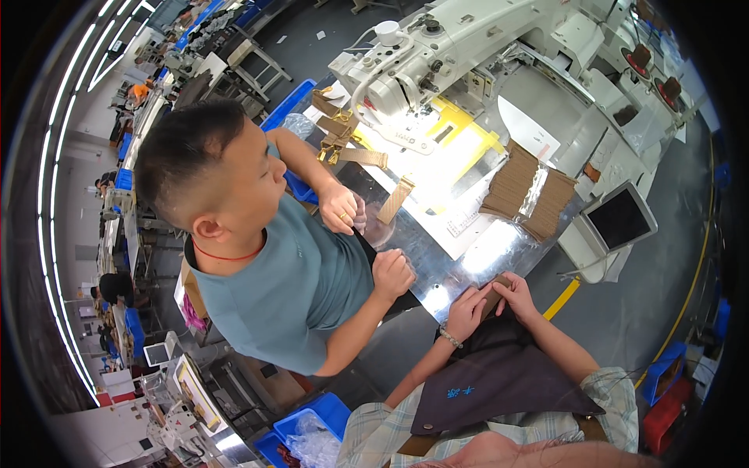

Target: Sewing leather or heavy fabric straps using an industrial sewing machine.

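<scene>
At the metal table's near edge, my left hand (466, 312) and my right hand (515, 296) are closed on a narrow brown strip (493, 296). Fingers cover much of it, so its exact kind is hard to make out. Just beyond my hands lies a thick bundle of brown flat pieces (519, 183) with a shiny silver band around it. A tan strap piece (396, 200) lies on the table between the bundle and a co-worker. More brown straps with gold-coloured metal fittings (335, 134) lie farther left.
A white industrial sewing machine (452, 54) spans the far side, with a yellow template plate (464, 136) under its head. At the right stands a screen panel (622, 218). A co-worker (289, 273) sits at left, hands by the table edge. Blue bins (324, 413) stand lower left.
</scene>
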### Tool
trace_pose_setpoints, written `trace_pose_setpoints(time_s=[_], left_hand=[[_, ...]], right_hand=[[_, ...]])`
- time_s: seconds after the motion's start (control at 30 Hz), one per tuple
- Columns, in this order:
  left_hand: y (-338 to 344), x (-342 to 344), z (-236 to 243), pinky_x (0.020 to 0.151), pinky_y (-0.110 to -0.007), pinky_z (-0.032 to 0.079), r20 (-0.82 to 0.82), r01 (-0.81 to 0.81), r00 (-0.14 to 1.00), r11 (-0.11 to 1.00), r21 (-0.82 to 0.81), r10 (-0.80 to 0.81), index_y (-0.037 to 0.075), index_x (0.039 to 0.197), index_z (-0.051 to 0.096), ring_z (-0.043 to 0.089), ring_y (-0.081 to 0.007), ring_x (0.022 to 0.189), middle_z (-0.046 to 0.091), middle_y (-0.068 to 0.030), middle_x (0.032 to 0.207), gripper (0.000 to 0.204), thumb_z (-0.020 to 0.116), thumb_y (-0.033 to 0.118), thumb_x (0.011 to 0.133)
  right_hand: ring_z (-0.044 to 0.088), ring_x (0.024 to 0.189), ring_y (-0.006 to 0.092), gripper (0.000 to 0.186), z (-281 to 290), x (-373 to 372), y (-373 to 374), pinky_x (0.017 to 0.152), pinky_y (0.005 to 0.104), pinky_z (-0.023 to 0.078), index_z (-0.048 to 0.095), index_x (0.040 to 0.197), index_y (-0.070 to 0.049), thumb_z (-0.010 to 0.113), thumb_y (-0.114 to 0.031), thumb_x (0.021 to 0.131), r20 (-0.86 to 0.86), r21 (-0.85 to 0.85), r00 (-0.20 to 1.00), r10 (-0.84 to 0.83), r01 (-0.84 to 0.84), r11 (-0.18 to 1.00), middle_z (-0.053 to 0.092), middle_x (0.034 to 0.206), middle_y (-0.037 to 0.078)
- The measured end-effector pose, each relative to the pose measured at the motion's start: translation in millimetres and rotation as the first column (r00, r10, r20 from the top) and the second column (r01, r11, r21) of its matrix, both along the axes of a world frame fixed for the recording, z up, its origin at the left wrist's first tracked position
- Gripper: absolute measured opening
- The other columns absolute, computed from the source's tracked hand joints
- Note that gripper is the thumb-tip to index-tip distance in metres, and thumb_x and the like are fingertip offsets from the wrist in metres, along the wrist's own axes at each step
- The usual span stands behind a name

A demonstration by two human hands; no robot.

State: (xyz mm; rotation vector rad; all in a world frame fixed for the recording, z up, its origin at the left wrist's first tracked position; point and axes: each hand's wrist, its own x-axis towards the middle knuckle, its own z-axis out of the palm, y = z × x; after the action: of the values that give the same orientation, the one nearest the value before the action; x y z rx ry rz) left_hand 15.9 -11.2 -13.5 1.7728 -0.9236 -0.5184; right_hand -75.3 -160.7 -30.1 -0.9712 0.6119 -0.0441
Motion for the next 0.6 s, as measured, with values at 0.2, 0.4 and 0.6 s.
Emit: trace_pose_setpoints(time_s=[0.2, 0.4, 0.6], left_hand=[[0.4, -1.5, 3.7, 0.066, -0.032, 0.046, -0.021, -0.013, 1.0, 1.0, 0.006, 0.013, 0.009, 0.122, 0.059, 0.056, -0.0266, 0.072, 0.055, -0.0122, 0.085, 0.037, 0.055, 0.002, 0.087], [-0.5, -10.4, 6.5, 0.068, -0.032, 0.047, -0.004, -0.082, 0.997, 0.996, 0.044, 0.082, 0.012, 0.122, 0.059, 0.057, -0.0277, 0.075, 0.056, -0.0109, 0.088, 0.037, 0.054, 0.002, 0.087], [-1.1, -29.1, 13.9, 0.07, -0.033, 0.047, 0.021, -0.179, 0.984, 0.974, 0.142, 0.178, 0.014, 0.124, 0.056, 0.058, -0.0288, 0.079, 0.055, -0.0105, 0.09, 0.04, 0.058, 0.007, 0.085]], right_hand=[[0.059, 0.046, 0.0153, 0.017, 1.3, 1.3, 1.8, 0.038, 0.0223, 0.047, 0.056, 0.096, 0.002, 0.06, -0.013, 0.09, -0.006, -0.008, 1.0, -0.019, 0.019, 1.0, 0.062, 0.074, 0.009], [0.059, 0.048, 0.0156, 0.02, 2.7, 1.1, 0.2, 0.039, 0.0227, 0.048, 0.056, 0.103, 0.003, 0.059, -0.013, 0.091, 0.038, -0.023, 0.999, 0.013, -0.012, 1.0, 0.062, 0.081, 0.009], [0.06, 0.056, 0.014, 0.02, 1.8, -1.0, -7.7, 0.044, 0.0231, 0.051, 0.055, 0.104, 0.001, 0.057, -0.015, 0.092, -0.019, -0.073, 0.987, 0.158, -0.159, 0.985, 0.061, 0.085, 0.007]])
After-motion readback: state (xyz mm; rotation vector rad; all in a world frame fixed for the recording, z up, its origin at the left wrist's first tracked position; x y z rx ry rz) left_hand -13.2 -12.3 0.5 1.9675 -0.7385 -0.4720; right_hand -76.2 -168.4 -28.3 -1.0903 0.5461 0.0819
